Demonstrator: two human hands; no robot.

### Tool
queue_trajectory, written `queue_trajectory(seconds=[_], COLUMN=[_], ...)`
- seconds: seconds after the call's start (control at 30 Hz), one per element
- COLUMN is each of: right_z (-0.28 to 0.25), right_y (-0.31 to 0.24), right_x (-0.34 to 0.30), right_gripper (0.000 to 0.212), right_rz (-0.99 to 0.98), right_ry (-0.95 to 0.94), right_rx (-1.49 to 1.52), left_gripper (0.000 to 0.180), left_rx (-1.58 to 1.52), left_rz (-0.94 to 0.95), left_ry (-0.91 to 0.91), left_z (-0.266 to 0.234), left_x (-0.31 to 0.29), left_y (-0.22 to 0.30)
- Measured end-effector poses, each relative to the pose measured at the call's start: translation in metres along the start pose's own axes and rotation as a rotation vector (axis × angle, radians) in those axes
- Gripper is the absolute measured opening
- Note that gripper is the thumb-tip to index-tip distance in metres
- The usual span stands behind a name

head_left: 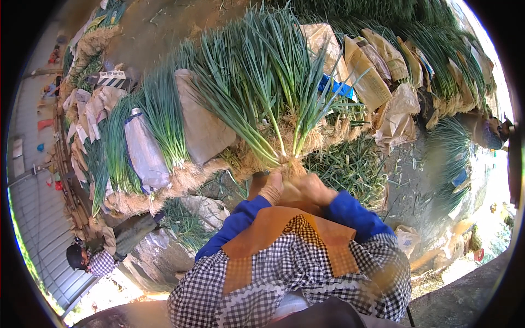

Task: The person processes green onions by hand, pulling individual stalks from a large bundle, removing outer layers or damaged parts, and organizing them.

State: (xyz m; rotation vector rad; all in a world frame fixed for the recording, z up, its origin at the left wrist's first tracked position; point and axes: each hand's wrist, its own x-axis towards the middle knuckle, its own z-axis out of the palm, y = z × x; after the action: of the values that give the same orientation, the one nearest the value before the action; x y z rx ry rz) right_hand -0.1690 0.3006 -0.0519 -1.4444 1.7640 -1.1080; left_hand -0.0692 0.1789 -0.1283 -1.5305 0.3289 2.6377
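Observation:
In front of me, a few loose green onions (280, 134) fan out, with pale stalks and long green leaves pointing away. Their straw-coloured roots (296, 167) come together between my hands. My left hand (272, 187) is closed at the root end, thumb uppermost. Close beside it on the right, my right hand (317, 189) is curled round the roots. The undersides of both hands are hidden. Just beyond lies a thick row of green onions (246, 60), leaves away from me and roots toward me.
Brown sacking (201, 117) and paper bags (367, 74) separate the bundles. Cut leaves (350, 169) are heaped below the row, right of my hands. One person (90, 259) works at the lower left, another (492, 133) at the far right. More green onions (451, 158) lie at right.

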Motion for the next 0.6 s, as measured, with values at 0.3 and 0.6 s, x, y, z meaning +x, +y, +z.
queue_trajectory(seconds=[0.3,0.6], right_z=[-0.025,-0.018], right_y=[0.092,0.111], right_x=[-0.049,0.077], right_gripper=[0.042,0.043], right_rz=[0.766,0.849], right_ry=[0.052,0.355], right_rx=[-0.271,0.621], left_gripper=[0.014,0.012], left_rx=[-0.045,0.112], left_rz=[0.083,0.248], left_ry=[-0.011,-0.134], left_z=[0.009,0.000], left_x=[-0.008,-0.024], left_y=[0.008,0.009])
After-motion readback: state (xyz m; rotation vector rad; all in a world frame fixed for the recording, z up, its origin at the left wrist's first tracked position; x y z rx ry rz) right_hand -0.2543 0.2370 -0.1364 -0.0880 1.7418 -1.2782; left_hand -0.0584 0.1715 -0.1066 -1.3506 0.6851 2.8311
